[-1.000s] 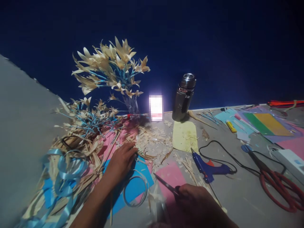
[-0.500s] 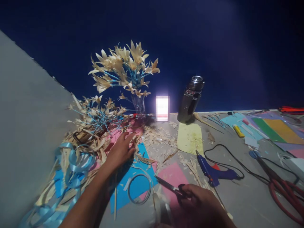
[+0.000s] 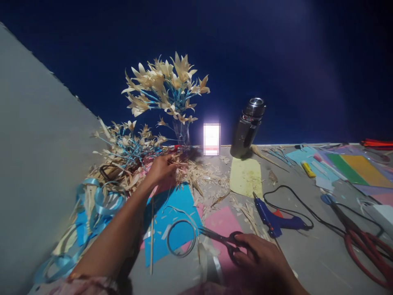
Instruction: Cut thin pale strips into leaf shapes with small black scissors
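Right hand (image 3: 264, 252) and scissors (image 3: 219, 236) met at the handles: thumb and fingers were clamped on the loops, near the front of the surface (image 3: 319, 250). The blades pointed left across the pink sheet (image 3: 222, 217), tips just beside the right corner of the blue sheet (image 3: 184, 203); contact there could not be told.

The scissors looked light and stiff, probably of smooth metal, with the loops the safe place to hold and the points the part to avoid.

The left hand (image 3: 162, 167) was stretched toward the far edge, fingers bent close together at the shavings (image 3: 201, 174); whether they pinched a strip could not be told. The shavings seemed almost weightless, dry and brittle, best taken lightly by an end.

A ring (image 3: 168, 241) lay partly over the blue sheet, left of the scissors. To their right were the glue gun (image 3: 267, 217) and, nearer the surface's right edge, the big scissors (image 3: 351, 229). By the far edge stood the flask (image 3: 244, 133), just behind the yellow cloth (image 3: 242, 174), and the vase (image 3: 181, 133) of pale flowers (image 3: 172, 80).
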The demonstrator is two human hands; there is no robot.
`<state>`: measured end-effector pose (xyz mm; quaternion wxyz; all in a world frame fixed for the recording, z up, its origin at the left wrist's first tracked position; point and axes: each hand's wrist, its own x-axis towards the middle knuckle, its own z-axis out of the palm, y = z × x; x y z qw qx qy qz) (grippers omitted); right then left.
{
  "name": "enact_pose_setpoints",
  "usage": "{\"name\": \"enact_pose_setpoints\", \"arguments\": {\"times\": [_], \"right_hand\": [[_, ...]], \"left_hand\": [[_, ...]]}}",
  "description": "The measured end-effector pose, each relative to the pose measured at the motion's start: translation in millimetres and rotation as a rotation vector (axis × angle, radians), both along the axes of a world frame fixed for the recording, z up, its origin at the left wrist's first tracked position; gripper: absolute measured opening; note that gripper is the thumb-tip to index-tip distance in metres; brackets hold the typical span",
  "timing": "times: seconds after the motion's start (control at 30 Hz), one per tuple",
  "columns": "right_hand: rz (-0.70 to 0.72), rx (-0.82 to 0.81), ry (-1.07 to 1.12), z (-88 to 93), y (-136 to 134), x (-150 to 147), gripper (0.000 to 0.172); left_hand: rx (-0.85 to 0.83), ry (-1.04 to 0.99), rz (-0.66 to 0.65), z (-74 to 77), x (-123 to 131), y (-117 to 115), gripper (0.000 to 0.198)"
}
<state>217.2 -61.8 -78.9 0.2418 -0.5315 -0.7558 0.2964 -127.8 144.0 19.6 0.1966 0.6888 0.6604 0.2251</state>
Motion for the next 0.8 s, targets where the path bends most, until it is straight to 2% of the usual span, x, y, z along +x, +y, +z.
{"name": "enact_pose_setpoints", "arguments": {"times": [0.07, 0.13, 0.23, 0.3, 0.4, 0.47, 0.5, 0.57, 0.67, 0.73, 0.8], "right_hand": [[0.028, 0.054, -0.007, -1.6, 1.6, 0.4, 0.027], [0.051, 0.117, -0.022, -3.4, 3.2, 2.5, 0.024], [0.093, 0.220, -0.045, -5.0, 5.3, 8.7, 0.023], [0.124, 0.267, -0.047, -4.5, 6.4, 12.2, 0.024], [0.131, 0.284, -0.027, -1.2, 7.0, 12.0, 0.024], [0.072, 0.277, -0.010, 2.4, 6.5, 8.2, 0.023], [0.031, 0.272, -0.001, 4.5, 6.2, 5.8, 0.023], [-0.045, 0.248, 0.007, 8.8, 5.4, 1.3, 0.023], [-0.078, 0.183, -0.004, 13.7, 4.4, -2.9, 0.024], [-0.078, 0.155, -0.017, 14.5, 3.5, -4.1, 0.023], [-0.068, 0.147, -0.032, 12.8, 2.2, -4.6, 0.022]], "left_hand": [[0.011, -0.062, -0.015, 10.7, -5.9, -4.5, 0.042], [0.042, -0.098, 0.022, 19.4, -14.4, -15.7, 0.047], [0.033, -0.103, 0.093, 26.2, -29.0, -45.4, 0.034], [-0.028, -0.079, 0.083, 25.7, -35.8, -72.0, 0.026], [-0.212, 0.004, 0.006, 15.8, -36.2, -114.7, 0.025], [-0.365, 0.093, -0.043, 3.0, -30.6, -140.9, 0.023], [-0.388, 0.152, -0.053, -4.7, -26.9, -152.3, 0.021], [-0.384, 0.256, -0.047, -20.8, -19.2, -170.9, 0.019], [-0.293, 0.227, -0.028, -39.5, -8.9, -186.8, 0.033], [-0.253, 0.174, -0.049, -45.1, -3.6, -190.0, 0.034], [-0.233, 0.141, -0.077, -45.8, 0.1, -188.9, 0.026]]}}
